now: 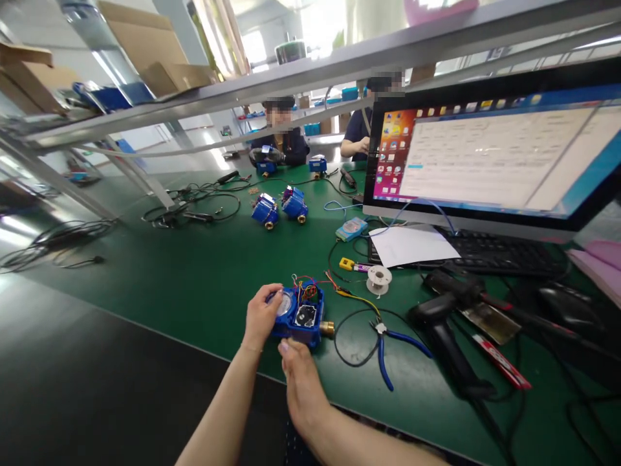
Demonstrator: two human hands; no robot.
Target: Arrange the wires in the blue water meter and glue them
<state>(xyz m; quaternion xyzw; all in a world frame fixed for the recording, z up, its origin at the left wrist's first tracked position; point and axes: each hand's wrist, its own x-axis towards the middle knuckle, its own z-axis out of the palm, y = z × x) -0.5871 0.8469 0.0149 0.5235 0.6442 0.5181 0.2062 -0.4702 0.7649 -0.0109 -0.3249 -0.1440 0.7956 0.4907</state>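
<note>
A green tabletop (204,278) stretches under and beyond the hands (262,317). Ahead of and above them, a pale shelf (291,72) slants across, with a metal leg (150,184) to their left. Farther off, windows (255,46) glow white; left of them, the dark floor (97,382) catches glossy streaks.

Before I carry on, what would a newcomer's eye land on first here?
Most likely the large lit monitor at the right, its screen far brighter than the green table. Next, the open blue housing near the front edge, thin coloured wires showing inside, with the left hand on its left part. Then the blue-handled pliers, lying spread open to its right.
</note>
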